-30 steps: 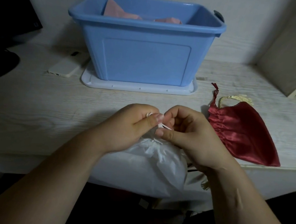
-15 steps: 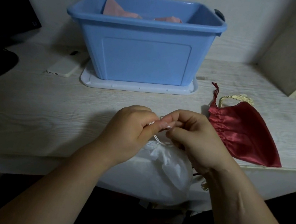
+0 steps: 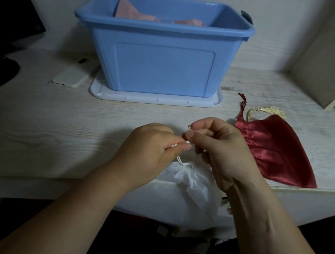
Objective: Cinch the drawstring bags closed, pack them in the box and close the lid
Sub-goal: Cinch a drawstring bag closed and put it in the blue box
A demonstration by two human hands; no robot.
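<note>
A: Pinching the white cord [image 3: 180,160] with both hands. The left hand [image 3: 153,144] has thumb and forefinger clamped on it just above the gathered neck of the white bag [image 3: 193,185]. The right hand [image 3: 219,146] is curled round the cord's upper end. The hands touch.

B: Why so close to the edge?

A: The bag hangs over the front edge of the worktop [image 3: 46,121], so I'd judge the cloth is free to pucker as the cord draws. Neck looks bunched; cinch likely near done.

B: The box?

A: The blue box [image 3: 159,66] stands open at the back, on top of its own white lid [image 3: 155,100]. I'd guess the lid is parked there until packing ends. Pink cloth [image 3: 130,12] inside, probably bags already packed; only the tips clear the rim.

B: The other bag?

A: The red bag [image 3: 276,149] lies flat to the right of the hands, neck gathered, not yet boxed.

B: Anything unclear?

A: The white bag's bottom is lost in the dark below the edge. Whether a knot is forming between the fingers, cannot tell. A tassel end [image 3: 229,209] shows under the right wrist, its owner hidden. The box floor is out of sight.
</note>
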